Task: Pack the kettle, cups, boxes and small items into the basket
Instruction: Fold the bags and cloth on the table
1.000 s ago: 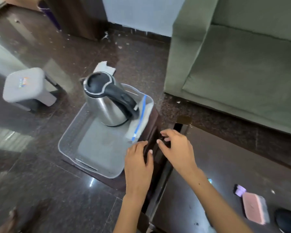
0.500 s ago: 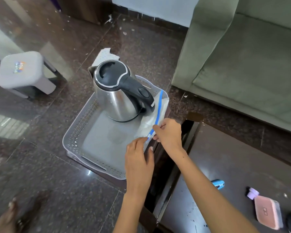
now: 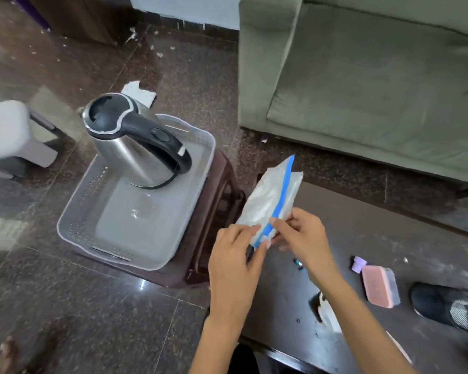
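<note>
From the head camera, both hands are holding a clear zip bag (image 3: 270,203) with a blue seal strip, above the gap between the basket and the dark table (image 3: 389,252). The left hand (image 3: 235,263) is pinching the bag's lower corner with thumb and fingertips; the right hand (image 3: 303,238) is gripping the same end along the blue strip, so the two hands are sitting close together, almost touching. The bag looks thin, crinkled and flat, and is tilting up and away from the hands.

The steel kettle (image 3: 135,149), shiny and rounded with a black plastic lid and handle, is standing upright in the far end of the pale, perforated plastic basket (image 3: 76,206). The basket is resting on a dark brown stool (image 3: 216,211).

On the table are lying a pink rectangular box (image 3: 380,288), a small lilac piece (image 3: 358,264) and a black rounded object (image 3: 443,306).

Half a second ago the bag was leaning inside the basket against the kettle's handle; now it is lifted clear of the basket and is being held over the table edge.
</note>
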Demonstrator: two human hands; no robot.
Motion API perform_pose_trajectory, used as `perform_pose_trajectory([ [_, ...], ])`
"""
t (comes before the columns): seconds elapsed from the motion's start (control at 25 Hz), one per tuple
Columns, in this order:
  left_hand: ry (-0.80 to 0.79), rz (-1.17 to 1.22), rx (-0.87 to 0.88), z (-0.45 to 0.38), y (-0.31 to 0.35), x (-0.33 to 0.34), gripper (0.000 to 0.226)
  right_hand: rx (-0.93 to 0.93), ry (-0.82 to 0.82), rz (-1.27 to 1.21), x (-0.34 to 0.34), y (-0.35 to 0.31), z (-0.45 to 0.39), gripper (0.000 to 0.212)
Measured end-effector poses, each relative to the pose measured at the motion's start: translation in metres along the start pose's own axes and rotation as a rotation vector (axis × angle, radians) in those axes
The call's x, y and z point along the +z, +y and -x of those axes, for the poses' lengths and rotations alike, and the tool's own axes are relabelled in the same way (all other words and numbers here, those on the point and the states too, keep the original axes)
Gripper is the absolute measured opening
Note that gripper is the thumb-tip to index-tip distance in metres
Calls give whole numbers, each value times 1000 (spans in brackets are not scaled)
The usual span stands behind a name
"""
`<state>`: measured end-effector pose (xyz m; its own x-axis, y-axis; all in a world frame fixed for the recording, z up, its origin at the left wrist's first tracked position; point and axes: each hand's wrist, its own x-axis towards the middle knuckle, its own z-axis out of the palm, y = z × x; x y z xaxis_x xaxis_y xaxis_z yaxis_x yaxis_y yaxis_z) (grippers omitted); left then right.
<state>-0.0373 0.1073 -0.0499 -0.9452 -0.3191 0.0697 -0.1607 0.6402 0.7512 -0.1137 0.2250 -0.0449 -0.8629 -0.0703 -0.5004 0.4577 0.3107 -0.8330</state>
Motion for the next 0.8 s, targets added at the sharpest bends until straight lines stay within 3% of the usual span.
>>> perform_pose_trajectory([
  [0.16, -172, -79, 17, 39, 33, 41, 23, -5, -70, 51, -61, 40, 39, 6],
  [0.32, -268, -48, -44, 70, 56, 66, 4, 32, -105, 85, -98, 71, 63, 22],
  [0.4, -309, -14, -88, 76, 63, 72, 6, 45, -119, 98, -110, 82, 68, 23],
  [0.64, -241, 132, -221, 76, 66, 72, 16, 134, -55, 120, -130, 104, 76, 19],
  [0.8, -230, 116, -241, 75, 69, 65, 18, 177, 32, 231, -132, 114, 78, 28],
])
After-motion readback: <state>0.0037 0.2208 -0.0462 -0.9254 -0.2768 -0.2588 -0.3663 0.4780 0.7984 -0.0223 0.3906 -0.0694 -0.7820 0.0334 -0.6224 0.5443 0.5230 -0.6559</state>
